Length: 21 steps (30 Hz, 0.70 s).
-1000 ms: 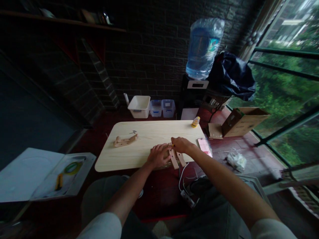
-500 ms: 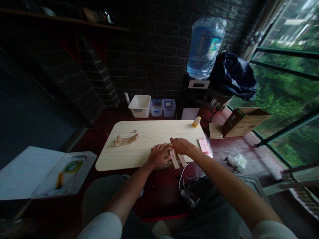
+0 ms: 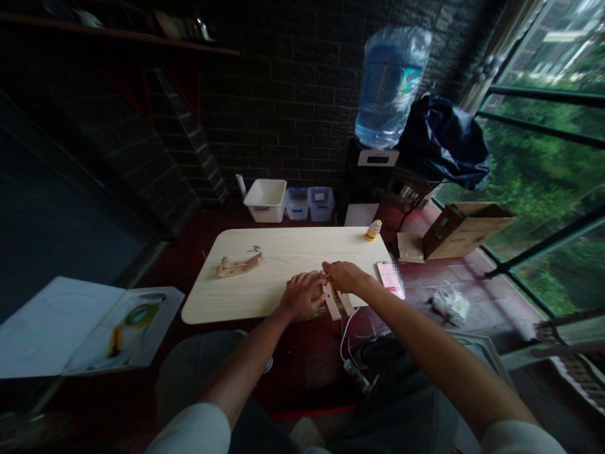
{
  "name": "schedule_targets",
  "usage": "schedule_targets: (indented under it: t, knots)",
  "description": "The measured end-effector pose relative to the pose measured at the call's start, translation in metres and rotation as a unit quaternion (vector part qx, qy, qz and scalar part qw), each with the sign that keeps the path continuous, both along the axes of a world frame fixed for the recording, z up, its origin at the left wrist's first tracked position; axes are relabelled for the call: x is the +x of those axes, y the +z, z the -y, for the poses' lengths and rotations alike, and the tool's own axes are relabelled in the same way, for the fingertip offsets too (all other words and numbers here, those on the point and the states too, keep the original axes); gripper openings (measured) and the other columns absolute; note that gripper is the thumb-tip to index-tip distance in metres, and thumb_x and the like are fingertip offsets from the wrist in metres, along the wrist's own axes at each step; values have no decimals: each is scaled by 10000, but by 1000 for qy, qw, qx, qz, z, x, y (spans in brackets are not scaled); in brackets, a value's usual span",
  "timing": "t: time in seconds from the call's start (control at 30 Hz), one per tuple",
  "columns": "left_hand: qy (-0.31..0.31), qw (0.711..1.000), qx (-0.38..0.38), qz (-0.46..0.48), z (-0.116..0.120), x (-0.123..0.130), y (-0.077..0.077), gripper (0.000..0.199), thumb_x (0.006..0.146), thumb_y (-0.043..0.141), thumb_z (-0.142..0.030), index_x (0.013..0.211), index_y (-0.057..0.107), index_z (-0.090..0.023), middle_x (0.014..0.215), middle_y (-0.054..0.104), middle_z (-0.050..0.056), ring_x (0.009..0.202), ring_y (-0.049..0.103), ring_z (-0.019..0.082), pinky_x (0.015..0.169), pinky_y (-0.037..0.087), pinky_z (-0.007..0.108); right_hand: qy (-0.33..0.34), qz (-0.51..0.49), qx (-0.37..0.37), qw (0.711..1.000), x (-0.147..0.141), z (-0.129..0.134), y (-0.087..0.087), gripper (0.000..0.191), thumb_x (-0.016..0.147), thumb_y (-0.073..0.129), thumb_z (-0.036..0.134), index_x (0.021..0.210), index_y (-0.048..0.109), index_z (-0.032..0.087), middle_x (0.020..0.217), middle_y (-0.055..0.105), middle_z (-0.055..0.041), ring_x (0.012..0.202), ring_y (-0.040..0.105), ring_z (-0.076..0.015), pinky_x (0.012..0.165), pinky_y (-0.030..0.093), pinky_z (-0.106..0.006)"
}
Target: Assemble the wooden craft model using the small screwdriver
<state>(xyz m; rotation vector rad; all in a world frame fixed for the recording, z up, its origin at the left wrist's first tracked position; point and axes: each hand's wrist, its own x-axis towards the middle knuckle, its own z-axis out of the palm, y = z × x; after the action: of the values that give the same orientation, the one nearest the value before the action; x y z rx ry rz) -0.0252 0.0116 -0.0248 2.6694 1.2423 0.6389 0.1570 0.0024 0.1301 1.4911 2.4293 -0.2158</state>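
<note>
Counter (image 3: pixel 283 243), pale wood-grain top, as I viewed it remotely. Item one: wooden slat assembly (image 3: pixel 331 301), at the near edge, its slats jutting past it. My left hand (image 3: pixel 302 295) lay over its left part, fingers spread; my right hand (image 3: pixel 345 276) pinched a small yellow item (image 3: pixel 328 276), largely hidden, above the slats. Item two: wooden frame (image 3: pixel 232 271), which lay well apart at left; metal pieces (image 3: pixel 256 249) sat just behind. Yellow-capped bottle (image 3: pixel 373 230) stood at the far right corner.

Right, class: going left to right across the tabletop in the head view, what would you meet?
Wooden parts at the left end, left hand, right hand, clear-and-yellow bottle, pink phone-like slab.
</note>
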Motion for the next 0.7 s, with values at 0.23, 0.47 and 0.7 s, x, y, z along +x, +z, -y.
schedule_targets:
  t: [0.23,0.47,0.7]
  knots:
    - [-6,1000,5,-2,0,-1,1,428,918,593,-482,1328,573,-360,1488,503,21,1312,467,287,1099,374,485,-18,-3,-1,1000,-1,-1,1,304,999,473,208,1290,496,122,1182,709,-211,1093,705,-281,858,550,-358]
    - [0,1000,5,-6,-1,-1,-2,436,918,585,-510,1326,575,-355,1485,502,31,1308,463,292,1096,368,493,-12,0,9,1000,0,1,4,282,1006,453,203,1277,512,152,1194,708,-201,1104,701,-279,869,541,-371]
    - [2,1000,-7,-9,-2,-2,-4,468,910,596,-512,1355,556,-371,1498,487,30,1314,452,295,1104,353,504,-20,-29,-6,999,2,-4,-6,281,1012,475,233,1276,472,134,1167,717,-204,1104,700,-268,851,525,-327]
